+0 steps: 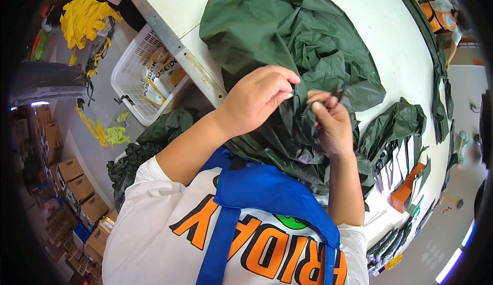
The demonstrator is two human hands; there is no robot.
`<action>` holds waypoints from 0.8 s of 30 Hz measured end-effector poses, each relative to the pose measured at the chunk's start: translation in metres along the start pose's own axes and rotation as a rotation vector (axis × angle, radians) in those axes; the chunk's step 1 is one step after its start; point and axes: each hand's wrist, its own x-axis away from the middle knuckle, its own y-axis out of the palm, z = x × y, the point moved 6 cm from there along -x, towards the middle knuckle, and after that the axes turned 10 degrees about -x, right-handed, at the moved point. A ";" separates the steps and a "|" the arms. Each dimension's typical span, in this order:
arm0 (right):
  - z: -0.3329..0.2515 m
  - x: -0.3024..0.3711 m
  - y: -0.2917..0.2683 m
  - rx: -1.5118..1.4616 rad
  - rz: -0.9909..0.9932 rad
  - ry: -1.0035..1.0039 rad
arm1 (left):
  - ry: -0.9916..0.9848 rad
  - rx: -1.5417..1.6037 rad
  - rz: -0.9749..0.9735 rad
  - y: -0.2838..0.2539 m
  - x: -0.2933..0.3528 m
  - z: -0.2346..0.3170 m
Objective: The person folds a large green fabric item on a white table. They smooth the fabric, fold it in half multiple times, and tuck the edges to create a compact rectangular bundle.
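A large dark green fabric garment lies bunched on the white table and hangs over its near edge. My left hand pinches a fold of it beside a dark zipper strip. My right hand grips the same zipper strip from the other side, fingertips almost touching the left hand's. Both hands are closed on the fabric just above my chest, where a blue apron strap crosses a white shirt.
A white plastic basket with packets stands on the floor left of the table. More green fabric is piled below. Dark cut pieces and an orange box lie at right. Cardboard boxes stack far left. Another person works at top right.
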 end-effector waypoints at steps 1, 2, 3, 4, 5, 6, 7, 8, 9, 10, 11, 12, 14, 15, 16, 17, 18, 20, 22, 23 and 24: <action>-0.019 0.007 0.005 0.058 -0.008 -0.079 | -0.014 0.018 0.003 0.003 0.002 0.003; -0.033 0.012 0.006 0.115 -0.017 -0.159 | 0.009 0.005 -0.003 0.005 0.001 0.007; -0.042 0.015 0.009 0.201 -0.018 -0.186 | 0.035 0.000 -0.014 0.008 -0.003 0.012; -0.050 0.019 0.012 0.289 -0.019 -0.210 | 0.061 -0.007 -0.025 0.010 -0.006 0.017; -0.058 0.022 0.015 0.375 -0.020 -0.234 | 0.081 -0.020 -0.015 0.012 -0.008 0.024; -0.060 0.024 0.016 0.415 0.027 -0.205 | 0.087 -0.022 -0.002 0.014 -0.010 0.027; -0.060 0.026 0.013 0.414 0.036 -0.205 | 0.093 -0.026 0.012 0.015 -0.012 0.029; -0.059 0.026 0.010 0.412 0.043 -0.205 | 0.098 -0.030 0.026 0.015 -0.013 0.031; -0.059 0.027 0.007 0.411 0.048 -0.203 | 0.083 -0.023 0.033 0.015 -0.016 0.033; -0.059 0.028 0.007 0.428 0.049 -0.208 | 0.082 -0.014 0.032 0.016 -0.017 0.034; -0.060 0.029 0.007 0.444 0.049 -0.213 | 0.080 -0.007 0.033 0.018 -0.018 0.034; -0.060 0.029 0.007 0.457 0.050 -0.217 | 0.078 0.000 0.029 0.018 -0.019 0.034; -0.061 0.030 0.005 0.488 0.058 -0.228 | 0.087 -0.021 0.017 0.018 -0.022 0.036; -0.063 0.031 0.005 0.505 0.062 -0.234 | 0.093 -0.031 0.012 0.018 -0.024 0.036; -0.065 0.031 0.004 0.505 0.074 -0.235 | 0.092 -0.027 0.009 0.018 -0.024 0.036; -0.067 0.032 0.004 0.505 0.086 -0.235 | 0.092 -0.022 0.006 0.019 -0.023 0.036; -0.068 0.032 0.003 0.505 0.098 -0.235 | 0.090 -0.017 0.003 0.019 -0.023 0.036; -0.068 0.030 0.004 0.539 0.075 -0.215 | 0.094 -0.023 -0.020 0.021 -0.022 0.036; -0.069 0.030 0.005 0.578 0.072 -0.234 | 0.092 -0.008 -0.070 0.025 -0.023 0.036; -0.070 0.032 0.006 0.599 0.081 -0.262 | 0.088 0.010 -0.111 0.028 -0.023 0.037; -0.070 0.033 0.007 0.618 0.093 -0.289 | 0.084 0.028 -0.155 0.031 -0.022 0.037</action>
